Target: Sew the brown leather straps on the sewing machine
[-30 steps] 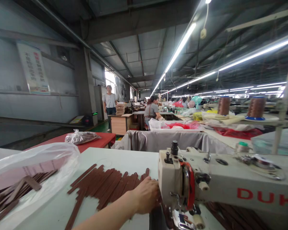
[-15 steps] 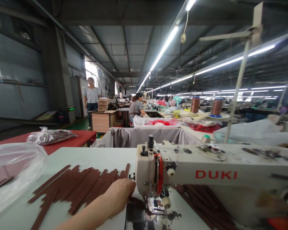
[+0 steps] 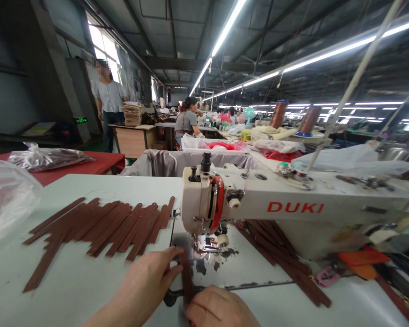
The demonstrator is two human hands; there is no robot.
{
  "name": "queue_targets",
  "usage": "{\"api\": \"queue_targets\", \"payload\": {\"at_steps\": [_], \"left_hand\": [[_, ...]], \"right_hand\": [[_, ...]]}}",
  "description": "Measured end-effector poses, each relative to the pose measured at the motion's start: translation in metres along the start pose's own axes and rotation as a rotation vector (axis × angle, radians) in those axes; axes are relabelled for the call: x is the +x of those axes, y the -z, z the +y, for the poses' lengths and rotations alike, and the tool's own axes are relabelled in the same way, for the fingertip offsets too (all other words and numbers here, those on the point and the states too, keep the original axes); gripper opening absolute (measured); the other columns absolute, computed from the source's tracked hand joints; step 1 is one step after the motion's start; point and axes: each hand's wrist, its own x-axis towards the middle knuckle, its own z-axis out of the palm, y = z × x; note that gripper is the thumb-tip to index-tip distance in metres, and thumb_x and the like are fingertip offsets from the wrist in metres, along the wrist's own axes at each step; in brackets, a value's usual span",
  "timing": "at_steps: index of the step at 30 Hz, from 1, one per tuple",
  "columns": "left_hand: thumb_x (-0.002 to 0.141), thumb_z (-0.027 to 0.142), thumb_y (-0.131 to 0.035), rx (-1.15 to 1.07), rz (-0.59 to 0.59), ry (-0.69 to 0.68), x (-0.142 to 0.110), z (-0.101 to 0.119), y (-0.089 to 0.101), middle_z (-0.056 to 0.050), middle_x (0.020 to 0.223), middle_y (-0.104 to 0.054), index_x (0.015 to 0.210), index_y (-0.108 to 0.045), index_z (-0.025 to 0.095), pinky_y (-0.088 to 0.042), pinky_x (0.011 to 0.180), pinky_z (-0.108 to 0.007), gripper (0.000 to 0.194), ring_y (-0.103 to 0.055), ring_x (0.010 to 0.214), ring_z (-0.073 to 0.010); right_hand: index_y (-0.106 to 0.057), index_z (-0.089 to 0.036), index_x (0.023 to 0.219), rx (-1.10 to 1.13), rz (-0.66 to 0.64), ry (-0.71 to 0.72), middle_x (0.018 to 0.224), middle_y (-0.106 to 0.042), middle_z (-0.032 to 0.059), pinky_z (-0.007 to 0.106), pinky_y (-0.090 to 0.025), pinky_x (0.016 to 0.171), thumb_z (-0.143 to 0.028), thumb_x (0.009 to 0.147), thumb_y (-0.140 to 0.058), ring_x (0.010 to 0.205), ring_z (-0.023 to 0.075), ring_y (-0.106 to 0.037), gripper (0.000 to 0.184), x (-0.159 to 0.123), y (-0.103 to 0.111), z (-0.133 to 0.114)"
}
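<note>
Hold the brown strip [image 3: 187, 276] straight at lower centre, pinched in the left hand's [image 3: 148, 274] fingers above and the right hand's [image 3: 221, 307] below, clear of the presser foot [image 3: 210, 247].

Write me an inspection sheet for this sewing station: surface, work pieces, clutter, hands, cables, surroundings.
Surface: pale tabletop; dark patches on the plate by the presser foot.
Work pieces: row of brown strips left of the DUKI sewing machine; pile of brown strips right of its needle end.
Clutter: pink clip beside the pile; white plastic bag at far left.
Hands: left hand and right hand both on one brown strip.
Cables: nothing seen on the pale tabletop.
Surroundings: standing person, seated person, red table.
</note>
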Motion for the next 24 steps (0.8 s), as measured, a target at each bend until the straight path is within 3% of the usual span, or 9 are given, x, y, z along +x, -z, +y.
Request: {"api": "queue_targets", "payload": {"at_steps": [2, 5, 9, 15, 19, 24], "left_hand": [[0.085, 0.022, -0.047, 0.29, 0.146, -0.291, -0.003, -0.002, 0.001, -0.006, 0.081, -0.067, 0.099, -0.069, 0.019, -0.054, 0.067, -0.028, 0.026, -0.065, 0.074, -0.0207], [0.081, 0.009, -0.043, 0.48, 0.238, -0.656, -0.008, -0.008, -0.005, -0.008, 0.108, -0.069, 0.118, -0.064, 0.02, -0.056, 0.087, -0.029, 0.044, -0.067, 0.097, -0.0207], [0.075, 0.001, -0.042, 0.616, 0.237, -0.887, -0.006, -0.012, -0.016, -0.008, 0.12, -0.068, 0.125, -0.057, 0.014, -0.049, 0.101, -0.027, 0.054, -0.063, 0.112, -0.0194], [0.074, 0.001, -0.04, 0.633, 0.218, -0.915, 0.006, -0.009, -0.015, -0.011, 0.119, -0.068, 0.124, -0.057, 0.01, -0.048, 0.101, -0.028, 0.053, -0.064, 0.111, -0.0197], [0.073, 0.003, -0.042, 0.629, 0.123, -0.871, 0.007, -0.002, -0.011, -0.013, 0.118, -0.069, 0.121, -0.061, 0.008, -0.045, 0.105, -0.03, 0.052, -0.062, 0.115, -0.0227], [0.074, 0.004, -0.043, 0.471, 0.081, -0.76, 0.007, -0.001, -0.013, -0.011, 0.121, -0.067, 0.126, -0.06, 0.013, -0.048, 0.102, -0.03, 0.055, -0.062, 0.114, -0.0223]], "right_hand": [[-0.066, -0.019, 0.076, -0.06, -0.036, -0.013, 0.061, -0.061, -0.0011, 0.025, -0.04, 0.045, -0.024, 0.107, -0.023, 0.052, 0.0126, -0.054, 0.054, -0.006, -0.001, 0.006], [-0.067, -0.017, 0.075, -0.097, -0.087, -0.066, 0.062, -0.061, 0.0007, 0.027, -0.041, 0.049, -0.023, 0.105, -0.029, 0.055, 0.0138, -0.056, 0.048, -0.019, -0.008, 0.011], [-0.064, -0.017, 0.071, -0.097, -0.073, -0.138, 0.063, -0.06, 0.0013, 0.028, -0.041, 0.052, -0.015, 0.098, -0.04, 0.057, 0.0145, -0.057, 0.036, -0.03, -0.019, 0.014], [-0.067, -0.018, 0.082, -0.081, -0.081, -0.2, 0.07, -0.063, 0.0013, 0.026, -0.044, 0.057, -0.011, 0.086, -0.056, 0.062, 0.0155, -0.06, 0.014, -0.038, -0.026, 0.016], [-0.068, -0.021, 0.084, -0.103, -0.06, -0.209, 0.07, -0.063, 0.0003, 0.025, -0.045, 0.056, -0.013, 0.085, -0.06, 0.062, 0.0153, -0.06, 0.012, -0.04, -0.026, 0.017], [-0.07, -0.021, 0.085, -0.085, -0.049, -0.243, 0.071, -0.064, 0.0005, 0.027, -0.046, 0.055, -0.014, 0.085, -0.059, 0.064, 0.0163, -0.061, 0.013, -0.038, -0.023, 0.018]]}}
